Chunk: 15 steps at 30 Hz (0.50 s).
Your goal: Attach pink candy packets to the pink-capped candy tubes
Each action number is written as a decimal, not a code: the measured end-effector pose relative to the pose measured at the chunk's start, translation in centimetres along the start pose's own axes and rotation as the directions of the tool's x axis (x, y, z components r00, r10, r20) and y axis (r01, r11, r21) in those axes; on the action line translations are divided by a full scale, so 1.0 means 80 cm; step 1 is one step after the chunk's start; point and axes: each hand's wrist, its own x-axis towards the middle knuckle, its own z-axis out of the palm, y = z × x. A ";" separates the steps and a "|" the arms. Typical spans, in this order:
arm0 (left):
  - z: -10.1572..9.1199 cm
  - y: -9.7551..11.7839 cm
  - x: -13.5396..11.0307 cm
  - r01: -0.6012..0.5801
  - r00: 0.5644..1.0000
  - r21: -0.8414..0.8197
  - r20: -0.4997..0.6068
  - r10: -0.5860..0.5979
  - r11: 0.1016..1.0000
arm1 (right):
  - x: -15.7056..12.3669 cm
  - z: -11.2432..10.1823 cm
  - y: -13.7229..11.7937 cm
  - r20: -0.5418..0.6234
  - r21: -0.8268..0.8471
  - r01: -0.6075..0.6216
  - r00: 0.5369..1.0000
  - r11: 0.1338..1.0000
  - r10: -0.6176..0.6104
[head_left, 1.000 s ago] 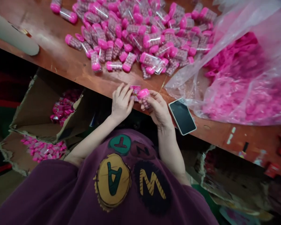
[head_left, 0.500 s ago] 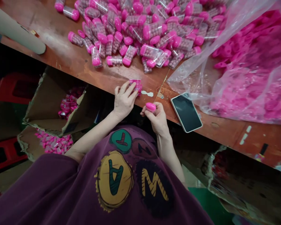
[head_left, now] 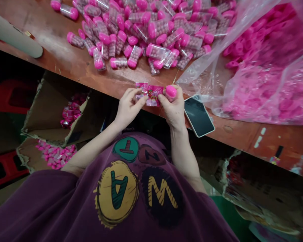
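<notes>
Just over the table's front edge, my left hand (head_left: 130,106) is closed, thumb and fingers pinching a printed pink wrapper (head_left: 154,95). The wrapper is glossy film with a strawberry-like print and stands out flat between both hands; a further printed piece (head_left: 141,85) shows behind the left fingers, and I cannot tell if the two are joined. My right hand (head_left: 176,111) is curled round a small pink-capped bottle (head_left: 171,91), its body mostly hidden by the fingers. The right thumb also touches the wrapper's right edge.
A heap of pink-capped clear bottles of small balls (head_left: 156,28) covers the table's back. At right lie a clear bag of pink pieces (head_left: 265,94) and a phone (head_left: 200,116). Cardboard boxes (head_left: 53,111) with pink items stand lower left; a pale tube (head_left: 15,35) lies upper left.
My right hand has moved up with the pink-capped bottle to the wrapper's right edge. My left hand, earlier flat over the wrapper on the table, now pinches it upright.
</notes>
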 end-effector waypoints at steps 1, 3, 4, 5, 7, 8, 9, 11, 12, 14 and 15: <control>0.000 0.004 0.003 0.102 0.993 -0.117 0.063 -0.095 0.988 | 0.001 -0.004 -0.002 0.049 -0.005 -0.004 0.999 1.000 0.004; 0.002 0.008 0.008 0.277 0.950 -0.287 0.224 -0.217 0.917 | 0.000 -0.008 -0.007 0.118 0.017 -0.022 0.993 1.000 0.019; 0.003 0.009 0.010 0.331 0.930 -0.340 0.277 -0.243 0.880 | -0.002 -0.009 -0.008 0.131 0.043 -0.036 0.991 0.998 0.030; 0.005 0.008 0.011 0.361 0.919 -0.380 0.299 -0.256 0.852 | -0.004 -0.008 -0.009 0.136 0.074 -0.054 0.990 0.996 0.043; 0.010 0.005 0.009 0.376 0.922 -0.449 0.272 -0.277 0.811 | -0.011 -0.004 -0.008 0.132 0.133 -0.090 0.989 0.987 0.072; 0.014 0.003 0.008 0.380 0.923 -0.478 0.252 -0.291 0.792 | -0.015 -0.002 -0.006 0.122 0.152 -0.102 0.989 0.983 0.083; 0.017 0.002 0.006 0.386 0.922 -0.502 0.236 -0.307 0.774 | -0.019 0.001 -0.004 0.108 0.163 -0.108 0.990 0.981 0.091; 0.024 0.000 0.003 0.414 0.910 -0.532 0.222 -0.350 0.738 | -0.025 0.007 0.000 0.070 0.171 -0.113 0.992 0.979 0.102; 0.028 0.000 0.003 0.431 0.901 -0.542 0.220 -0.373 0.721 | -0.026 0.010 0.002 0.052 0.174 -0.115 0.993 0.978 0.108; 0.033 0.002 0.004 0.467 0.881 -0.556 0.222 -0.418 0.688 | -0.027 0.015 0.004 0.030 0.173 -0.125 0.992 0.977 0.121; 0.034 0.003 0.005 0.485 0.870 -0.559 0.230 -0.436 0.672 | -0.026 0.016 0.004 0.022 0.167 -0.126 0.992 0.978 0.124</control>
